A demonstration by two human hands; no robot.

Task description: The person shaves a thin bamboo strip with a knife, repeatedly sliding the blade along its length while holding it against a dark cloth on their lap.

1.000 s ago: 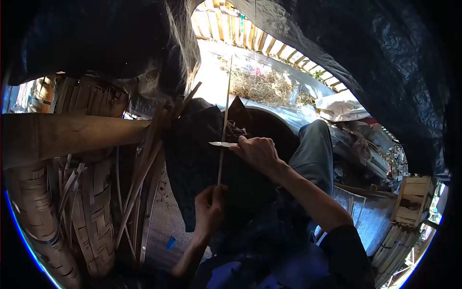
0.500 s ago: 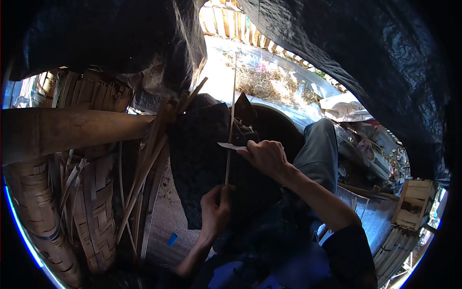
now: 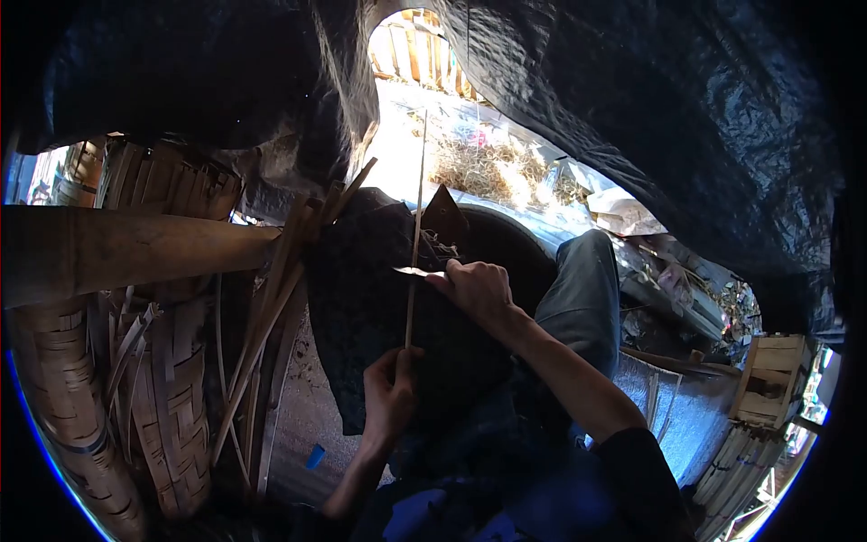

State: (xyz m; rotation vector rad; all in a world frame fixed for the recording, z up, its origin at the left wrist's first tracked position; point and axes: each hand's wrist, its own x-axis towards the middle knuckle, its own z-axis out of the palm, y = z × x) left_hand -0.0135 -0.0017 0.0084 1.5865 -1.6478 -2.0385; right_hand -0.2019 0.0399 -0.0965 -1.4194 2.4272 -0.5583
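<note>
My left hand (image 3: pixel 390 390) is closed on the lower end of a long thin bamboo strip (image 3: pixel 419 194), which points away from me, nearly upright in the view. Higher up, my right hand (image 3: pixel 479 287) grips a knife, its handle hidden in the fingers. The knife blade (image 3: pixel 414 271) lies across the strip, pointing left. Under both hands a dark cloth (image 3: pixel 357 280) covers my lap. Just beyond the blade are some thin curled shavings (image 3: pixel 440 244) and a brown pointed piece (image 3: pixel 443 215).
On the left, a thick bamboo pole (image 3: pixel 153 246) juts in above woven bamboo baskets (image 3: pixel 167 406) and leaning split strips (image 3: pixel 262 348). Black plastic sheeting (image 3: pixel 632 90) hangs overhead. Straw (image 3: pixel 488 167) lies on the bright ground ahead. A wooden crate (image 3: pixel 770 381) stands at right.
The whole view has shifted slightly, so hands, strip and knife appear a little further left. Both hands keep their grips, and the blade still crosses the strip.
</note>
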